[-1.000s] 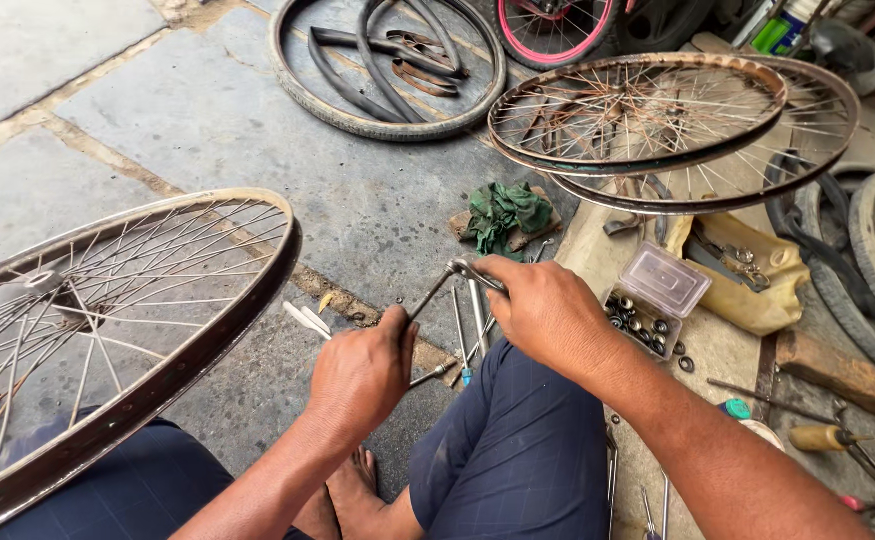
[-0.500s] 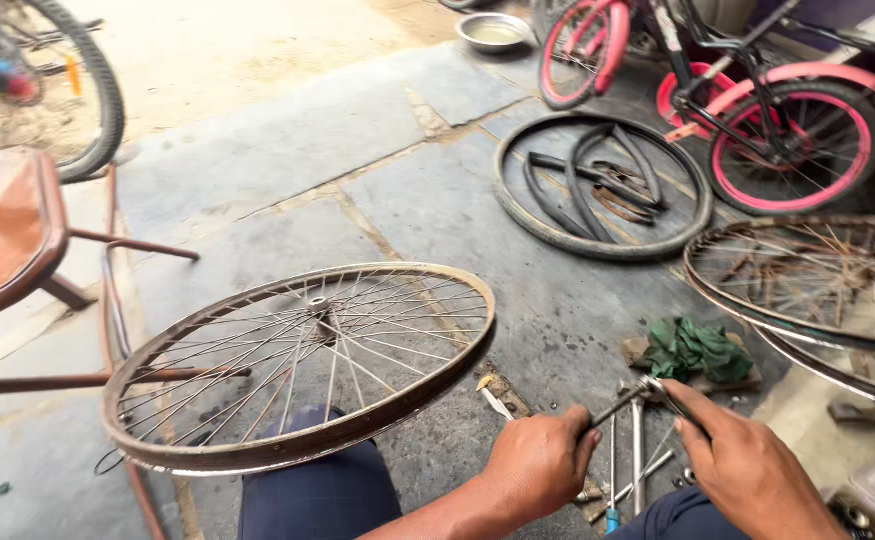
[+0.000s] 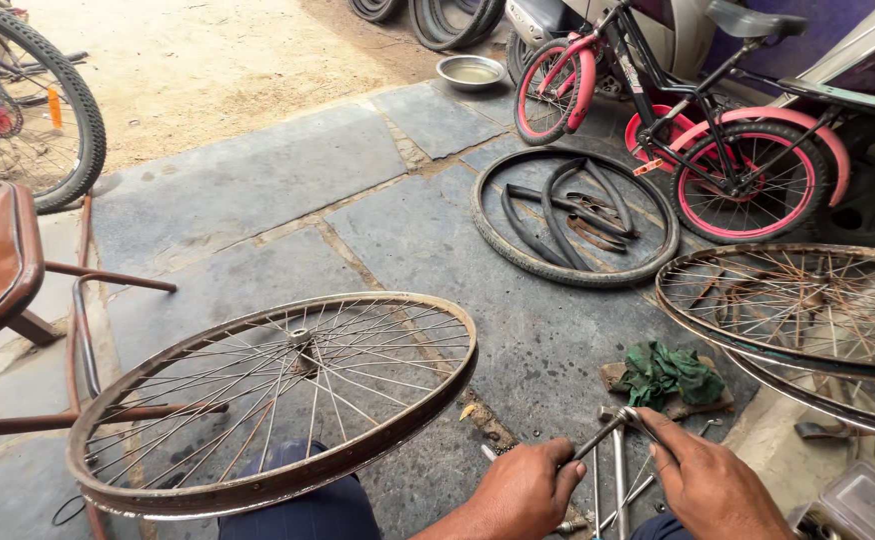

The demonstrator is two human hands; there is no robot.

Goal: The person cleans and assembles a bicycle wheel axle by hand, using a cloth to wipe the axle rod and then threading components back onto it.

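- Left hand and right hand both clamp a thin metal rod, low over the grey stone pavement.
- Spoked wheel rim rests on the knee; sandy ground lies beyond.

Grey stone-slab pavement with cracked joints, meeting bare sandy ground at the top. On the slabs: a black tyre lying flat with loose rubber inner tubes inside it, a crumpled green rag just beside rusty spoked rims stacked at right, a clear plastic box at the bottom right corner, and a pink-and-black child's bicycle standing behind the tyre. A metal bowl sits at the slab edge up top, and a rust-brown stool frame stands at left.
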